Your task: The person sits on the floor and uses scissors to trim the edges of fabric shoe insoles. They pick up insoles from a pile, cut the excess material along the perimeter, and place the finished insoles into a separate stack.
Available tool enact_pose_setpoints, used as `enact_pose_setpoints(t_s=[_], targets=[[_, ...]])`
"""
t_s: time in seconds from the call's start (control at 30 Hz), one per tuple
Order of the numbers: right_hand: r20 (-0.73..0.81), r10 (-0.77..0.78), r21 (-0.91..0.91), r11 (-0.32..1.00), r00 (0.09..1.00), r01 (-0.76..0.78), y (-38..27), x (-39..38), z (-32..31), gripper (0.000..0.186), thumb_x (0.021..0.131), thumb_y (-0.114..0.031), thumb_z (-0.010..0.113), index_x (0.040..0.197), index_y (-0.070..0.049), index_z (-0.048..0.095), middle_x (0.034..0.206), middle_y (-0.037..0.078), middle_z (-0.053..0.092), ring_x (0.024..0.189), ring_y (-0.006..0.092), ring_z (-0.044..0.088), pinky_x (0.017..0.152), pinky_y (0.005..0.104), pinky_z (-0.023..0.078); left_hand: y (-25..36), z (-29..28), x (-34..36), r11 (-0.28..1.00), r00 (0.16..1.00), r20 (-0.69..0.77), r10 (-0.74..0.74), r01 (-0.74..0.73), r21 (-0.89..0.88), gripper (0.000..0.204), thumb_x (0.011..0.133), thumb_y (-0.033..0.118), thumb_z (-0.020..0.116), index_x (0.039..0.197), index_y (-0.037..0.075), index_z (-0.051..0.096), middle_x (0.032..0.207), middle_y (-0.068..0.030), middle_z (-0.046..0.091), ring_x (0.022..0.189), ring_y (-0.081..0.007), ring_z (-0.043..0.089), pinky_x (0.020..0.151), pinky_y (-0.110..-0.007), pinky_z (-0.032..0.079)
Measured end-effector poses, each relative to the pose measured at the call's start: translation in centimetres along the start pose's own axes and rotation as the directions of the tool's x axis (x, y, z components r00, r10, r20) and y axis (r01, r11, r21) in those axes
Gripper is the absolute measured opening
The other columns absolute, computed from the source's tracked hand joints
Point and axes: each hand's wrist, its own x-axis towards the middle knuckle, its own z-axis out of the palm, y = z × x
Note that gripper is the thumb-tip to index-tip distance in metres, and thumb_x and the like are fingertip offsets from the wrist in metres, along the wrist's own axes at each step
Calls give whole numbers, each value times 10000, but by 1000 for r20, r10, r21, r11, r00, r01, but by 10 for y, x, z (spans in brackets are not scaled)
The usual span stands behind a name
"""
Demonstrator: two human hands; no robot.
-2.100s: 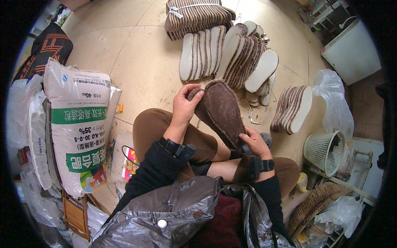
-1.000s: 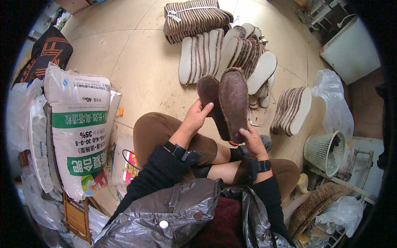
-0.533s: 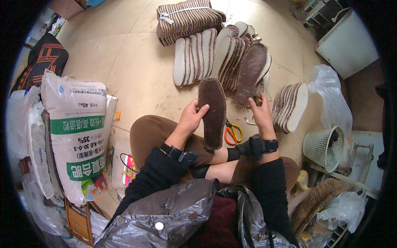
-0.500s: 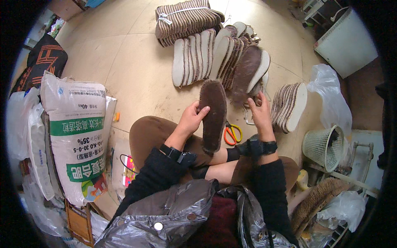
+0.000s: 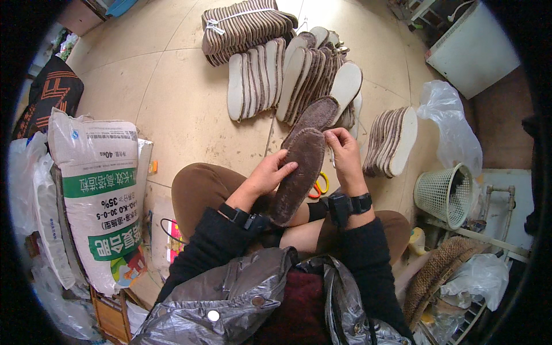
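A dark brown fuzzy insole (image 5: 300, 175) is in my left hand (image 5: 267, 177), its thumb lying across the furry face. My right hand (image 5: 347, 156) pinches the upper right edge of that insole, fingers closed. Just behind it a second brown insole (image 5: 320, 109) shows in part; whether it is also held I cannot tell. Beyond it, pale-backed insoles (image 5: 299, 75) stand in rows, and one with its white side up (image 5: 347, 83) leans at their right end. Scissors with orange and yellow handles (image 5: 324, 184) lie below my right hand, partly hidden by the insole.
A tied bundle of insoles (image 5: 247, 23) lies at the far side, and a smaller insole stack (image 5: 394, 141) stands to the right. On the left is a large white-and-green sack (image 5: 100, 195). A white plastic basket (image 5: 440, 195) and a clear plastic bag (image 5: 451, 126) are at the right.
The held insole has tilted, its top leaning right, and my right hand has come in to its edge. The other brown insole has shifted left and nearer, uncovering the white one. The view has shifted slightly.
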Motion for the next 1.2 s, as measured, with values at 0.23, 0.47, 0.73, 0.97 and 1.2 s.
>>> enact_pose_setpoints(t_s=[0.23,0.47,0.73,0.97,1.2], targets=[[-127,118,143,985,985,-99,-3,-6,-4,165,910,-171,582,884,-10,607,829,-10,590,794,80,513,741,236,423,-3,-4,1,999,999,-39,9,-8,37,258,926,129,547,1134,-24,534,980,-58,631,887,-114,576,790,-277,486],[65,3,-49,999,998,0,-3,-6,3,187,931,-204,561,878,-27,592,793,-27,559,745,52,475,698,202,393,-1,-1,1,998,1000,11,5,-6,62,251,921,137,554,1117,-17,539,940,-62,643,850,-115,588,757,-284,494],[-60,3,-110,994,998,-10,15,-7,-7,197,938,-199,545,838,-33,579,755,-32,548,708,60,461,665,206,385,-3,-5,2,982,1000,-21,-10,14,189,273,923,164,555,1127,-18,539,913,-66,639,823,-117,585,739,-284,490],[-44,42,-746,663,998,-61,69,-22,-26,246,866,-257,596,897,-13,613,782,169,616,785,329,601,699,391,472,-10,-9,5,999,987,-159,-16,11,-31,280,941,166,530,1148,-23,521,971,-58,625,847,-114,578,752,-268,487],[135,214,-989,93,967,118,131,-57,1,384,856,-112,547,1226,-41,472,1004,183,554,889,344,579,744,417,502,-9,-11,5,959,985,-173,26,-73,-273,299,944,171,529,1166,-28,506,1009,-60,619,898,-114,577,784,-259,483]])
